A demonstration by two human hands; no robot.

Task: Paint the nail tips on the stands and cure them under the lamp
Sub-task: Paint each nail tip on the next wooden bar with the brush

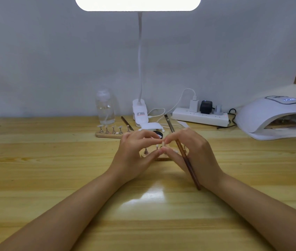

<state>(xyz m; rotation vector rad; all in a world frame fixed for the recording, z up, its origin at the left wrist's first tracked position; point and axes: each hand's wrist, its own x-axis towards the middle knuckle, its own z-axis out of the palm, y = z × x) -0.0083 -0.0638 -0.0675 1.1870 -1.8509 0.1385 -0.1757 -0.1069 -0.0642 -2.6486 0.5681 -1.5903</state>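
My left hand (pixel 134 153) and my right hand (pixel 192 153) meet at the table's middle over a wooden stand base (pixel 161 158) with small metal pegs. Between both hands' fingertips sits a small pale nail tip (pixel 163 142), pinched from either side. My right hand also holds a long brown brush (pixel 183 154), its handle lying across the palm toward me. A second wooden base (pixel 107 135) with several pegs bearing nail tips stands farther back on the left. The white curing lamp (pixel 277 116) is at the far right, with another base inside its opening.
A clear bottle (pixel 105 107), a white clip desk lamp (pixel 140 113), a power strip (pixel 200 116) with plugs and cables line the back wall. A small black jar (pixel 157 134) and another brush (pixel 126 122) lie behind my hands. The wooden table (pixel 53 178) spreads wide.
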